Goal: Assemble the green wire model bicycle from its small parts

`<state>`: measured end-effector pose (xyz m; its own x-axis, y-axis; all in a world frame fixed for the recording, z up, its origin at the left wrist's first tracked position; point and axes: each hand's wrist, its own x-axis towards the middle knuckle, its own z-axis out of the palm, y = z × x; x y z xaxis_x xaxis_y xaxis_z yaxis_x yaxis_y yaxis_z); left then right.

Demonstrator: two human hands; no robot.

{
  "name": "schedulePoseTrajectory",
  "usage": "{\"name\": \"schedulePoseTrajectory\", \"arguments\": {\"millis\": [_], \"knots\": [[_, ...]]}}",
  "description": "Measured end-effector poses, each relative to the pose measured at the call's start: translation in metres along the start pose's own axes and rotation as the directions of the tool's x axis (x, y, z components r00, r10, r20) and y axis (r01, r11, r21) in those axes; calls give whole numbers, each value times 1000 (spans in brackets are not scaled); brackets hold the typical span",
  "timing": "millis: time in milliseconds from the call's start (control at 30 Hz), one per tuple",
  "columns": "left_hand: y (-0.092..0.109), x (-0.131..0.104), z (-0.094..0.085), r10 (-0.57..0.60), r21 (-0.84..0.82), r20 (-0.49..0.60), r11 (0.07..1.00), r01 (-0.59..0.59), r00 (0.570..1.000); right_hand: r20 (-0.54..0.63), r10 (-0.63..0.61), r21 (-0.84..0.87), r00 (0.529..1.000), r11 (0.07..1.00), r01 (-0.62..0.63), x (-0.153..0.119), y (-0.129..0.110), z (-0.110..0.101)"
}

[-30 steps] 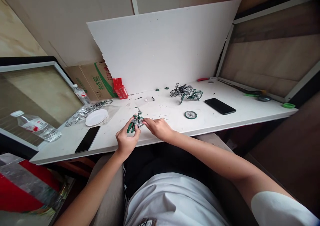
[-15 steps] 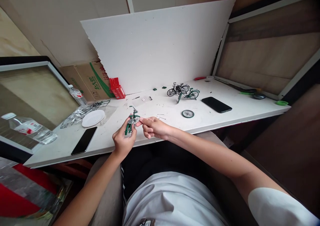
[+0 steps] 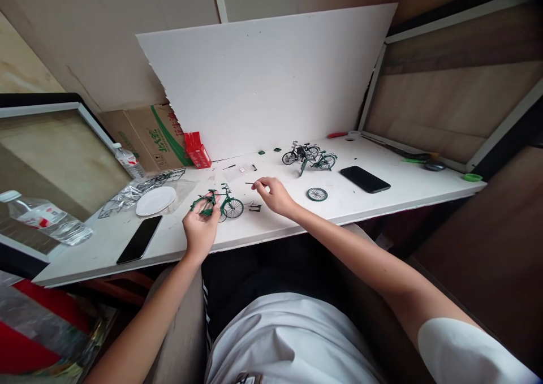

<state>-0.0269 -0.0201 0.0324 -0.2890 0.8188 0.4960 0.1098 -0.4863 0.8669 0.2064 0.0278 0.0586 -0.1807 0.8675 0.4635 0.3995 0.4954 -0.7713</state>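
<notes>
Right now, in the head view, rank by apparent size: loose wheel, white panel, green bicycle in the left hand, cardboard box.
1. White panel
2. Cardboard box
3. Green bicycle in the left hand
4. Loose wheel

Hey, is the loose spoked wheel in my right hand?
No, the loose spoked wheel lies on the white table, while your right hand pinches a thin dark piece.

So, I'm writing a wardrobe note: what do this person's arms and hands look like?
Both the left hand and right hand are bare, with no gloves or watch visible. A plain white short sleeve shows on the right; none shows on the left.
</notes>
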Motion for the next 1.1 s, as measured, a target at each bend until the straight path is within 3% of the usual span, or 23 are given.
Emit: {"name": "schedulePoseTrajectory", "arguments": {"millis": [67, 167, 233, 333, 400, 633, 733, 833, 900, 967, 1100], "knots": [[2, 4, 2, -177, -158, 1, 972, 175, 984, -48, -69, -275, 996, 960, 54, 7, 14, -11], [-1, 8, 1, -348, -281, 8, 899, 336, 937, -89, -20, -538, 996, 843, -31, 13, 36, -25], [-7, 10, 0, -349, -290, -20, 899, 329, 937, -90, 22, -683, 996, 726, -78, 15, 50, -33], [-14, 12, -3, -329, -263, -29, 913, 311, 944, -10, 76, -844, 997, 534, -49, 16, 65, -41], [-15, 12, -3, -327, -257, -21, 915, 311, 945, 29, 105, -869, 994, 494, -27, 16, 71, -42], [-7, 12, 1, -331, -264, -3, 910, 319, 944, 57, 126, -854, 990, 520, -17, 12, 69, -41], [-1, 11, 1, -305, -244, 48, 920, 307, 951, 46, 102, -819, 994, 574, -21, 12, 61, -47], [7, 13, 3, -266, -236, 89, 931, 280, 960, 21, -21, -654, 1000, 756, 30, 12, 42, -53], [13, 17, 7, -257, -254, 96, 928, 273, 962, 42, -142, -498, 989, 855, 144, 11, 22, -53], [18, 25, 12, -248, -269, 75, 928, 259, 966, 98, -251, -347, 963, 898, 270, 9, -2, -47], [27, 42, 20, -235, -318, 105, 913, 257, 966, 129, -425, -178, 896, 879, 443, 7, -43, -24]]}}
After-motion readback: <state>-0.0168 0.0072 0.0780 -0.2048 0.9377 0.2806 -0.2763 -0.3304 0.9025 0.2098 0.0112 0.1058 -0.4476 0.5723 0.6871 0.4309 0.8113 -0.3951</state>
